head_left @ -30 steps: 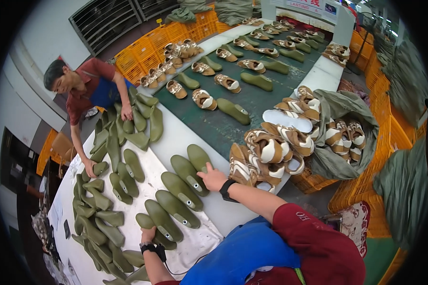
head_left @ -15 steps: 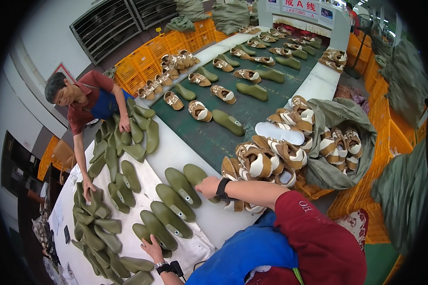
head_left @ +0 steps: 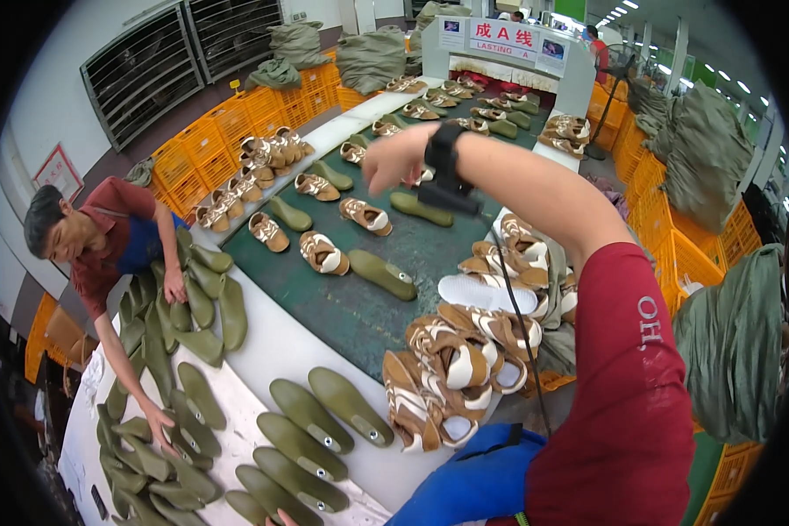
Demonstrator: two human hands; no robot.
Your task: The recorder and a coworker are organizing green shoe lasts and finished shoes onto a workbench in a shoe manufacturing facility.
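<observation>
My right hand (head_left: 396, 161) is raised over the green conveyor belt (head_left: 280, 250), fingers bent downward and partly apart, nothing visible in them. It hides part of the shoes behind it; a green shoe last (head_left: 421, 209) lies just below it in the picture. At the lower edge, the fingertips of my left hand (head_left: 282, 519) show beside the nearest last (head_left: 249, 506) of a row; the rest of that hand is cut off. The row's farthest last (head_left: 351, 407) lies beside a heap of brown and white sneakers (head_left: 451, 351).
A co-worker (head_left: 118, 228) at the left has both hands among many piled lasts (head_left: 162, 451). Shoes and lasts stand along the belt toward a white machine (head_left: 500, 44). Orange crates (head_left: 197, 149) line both sides. Green sacks (head_left: 728, 324) hang at the right.
My right hand has left the farthest last in the row and risen forward over the belt. The view has shifted, leaving my left hand mostly below the lower edge.
</observation>
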